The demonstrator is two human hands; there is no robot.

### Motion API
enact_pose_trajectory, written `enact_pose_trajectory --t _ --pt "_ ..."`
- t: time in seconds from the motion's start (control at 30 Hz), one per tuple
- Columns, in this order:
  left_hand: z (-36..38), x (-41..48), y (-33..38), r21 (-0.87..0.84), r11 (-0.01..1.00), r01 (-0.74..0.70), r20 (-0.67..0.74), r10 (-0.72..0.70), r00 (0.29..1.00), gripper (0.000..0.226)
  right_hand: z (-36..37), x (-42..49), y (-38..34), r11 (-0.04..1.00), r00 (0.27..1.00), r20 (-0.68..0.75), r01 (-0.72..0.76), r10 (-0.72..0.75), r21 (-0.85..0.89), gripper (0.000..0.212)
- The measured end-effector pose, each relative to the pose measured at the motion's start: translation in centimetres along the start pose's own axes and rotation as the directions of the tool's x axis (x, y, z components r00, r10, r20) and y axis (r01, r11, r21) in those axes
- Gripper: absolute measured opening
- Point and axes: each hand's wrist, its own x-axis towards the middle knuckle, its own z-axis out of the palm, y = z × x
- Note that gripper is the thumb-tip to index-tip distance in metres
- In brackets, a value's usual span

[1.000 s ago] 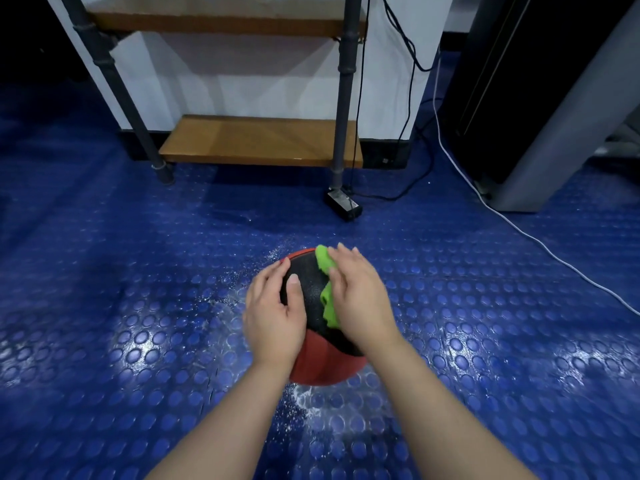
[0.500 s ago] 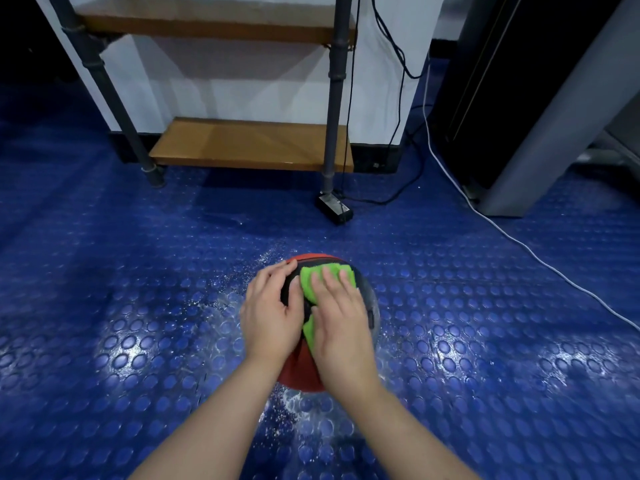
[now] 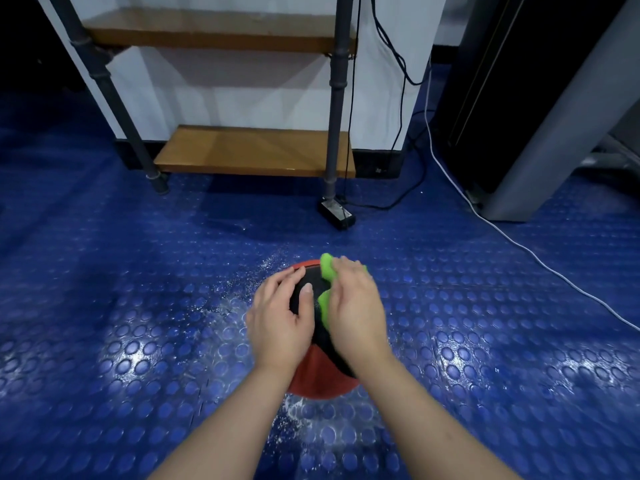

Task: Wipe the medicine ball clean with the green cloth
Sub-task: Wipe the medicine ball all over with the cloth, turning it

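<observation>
A red and black medicine ball (image 3: pixel 318 375) sits on the blue studded floor, low in the middle of the head view. My left hand (image 3: pixel 280 323) lies flat on the ball's left side, fingers straight, thumb on the black top. My right hand (image 3: pixel 356 317) presses the green cloth (image 3: pixel 327 271) onto the right upper side of the ball. Most of the cloth is hidden under that hand; green edges show at the fingertips and beside the thumb.
White powder (image 3: pixel 242 292) is scattered on the floor around the ball. A pipe-frame shelf with wooden boards (image 3: pixel 256 150) stands at the back. A small black box (image 3: pixel 337 214) and black cables lie by its leg. A white cable (image 3: pixel 519 244) crosses the floor at right, beside a grey cabinet (image 3: pixel 540 133).
My right hand with the cloth slid from the ball's top centre to its right far side. The left hand has stayed on the left side.
</observation>
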Motion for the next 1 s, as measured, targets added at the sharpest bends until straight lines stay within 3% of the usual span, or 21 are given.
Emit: enact_pose_trajectory --t 0.07,0.13,0.23,0.33,0.47,0.53,0.6,0.7,0.83,0.87,0.93,1.0 --pt "0.0 0.0 -0.4 -0.021 1.000 -0.007 0.005 0.007 1.000 0.046 0.7 -0.9 -0.3 0.988 0.990 -0.007 0.138 -0.138 -0.063 0.047" --pt "-0.2 -0.5 -0.8 -0.042 0.999 -0.007 -0.018 0.006 1.000 0.046 0.3 -0.2 -0.3 0.994 0.993 0.046 0.106 -0.105 -0.021 0.044" --pt "-0.3 -0.9 -0.8 -0.040 0.999 0.016 -0.063 -0.018 0.998 0.049 -0.4 2.9 0.5 0.988 0.980 0.153 -0.138 0.126 0.073 0.036" --pt "-0.4 -1.0 -0.6 -0.043 0.999 0.032 -0.055 -0.034 0.998 0.049 -1.1 5.6 1.5 0.912 0.892 0.272 -0.399 0.361 0.098 0.033" --pt "-0.3 -0.7 -0.4 -0.050 0.997 0.066 -0.044 -0.068 0.997 0.049 -1.3 5.6 2.2 0.859 0.856 0.255 -0.493 0.450 0.139 0.031" --pt "-0.1 -0.2 -0.3 -0.073 0.994 0.086 -0.044 -0.089 0.995 0.048 -0.3 3.5 0.9 0.931 0.935 0.051 -0.354 0.350 0.095 0.029" --pt "0.0 0.3 -0.6 -0.114 0.989 0.099 -0.044 -0.104 0.994 0.049 1.4 0.2 -0.3 0.994 0.989 -0.100 -0.105 0.109 0.042 0.035" --pt "-0.3 0.8 -1.4 -0.164 0.982 0.095 -0.043 -0.103 0.994 0.049 3.2 -4.6 -0.5 0.993 0.992 -0.083 0.092 -0.098 -0.070 0.048" --pt "-1.0 -0.1 -3.0 -0.258 0.963 0.076 -0.075 -0.099 0.992 0.044 3.2 -5.6 1.4 0.961 0.961 -0.025 0.277 -0.277 -0.025 0.050" --pt "-1.1 -0.2 -3.2 -0.273 0.957 0.095 -0.088 -0.123 0.988 0.044 3.1 -5.0 1.7 0.973 0.973 -0.036 0.230 -0.229 0.013 0.048" --pt "-1.2 -0.2 -3.0 -0.299 0.940 0.162 -0.105 -0.201 0.974 0.042 2.1 -2.7 1.8 0.984 0.998 -0.059 -0.012 0.022 0.177 0.042" --pt "-1.3 -0.4 -2.9 -0.325 0.917 0.234 -0.114 -0.283 0.952 0.040 1.0 -0.2 2.1 0.883 0.939 0.030 -0.332 0.342 0.331 0.032"
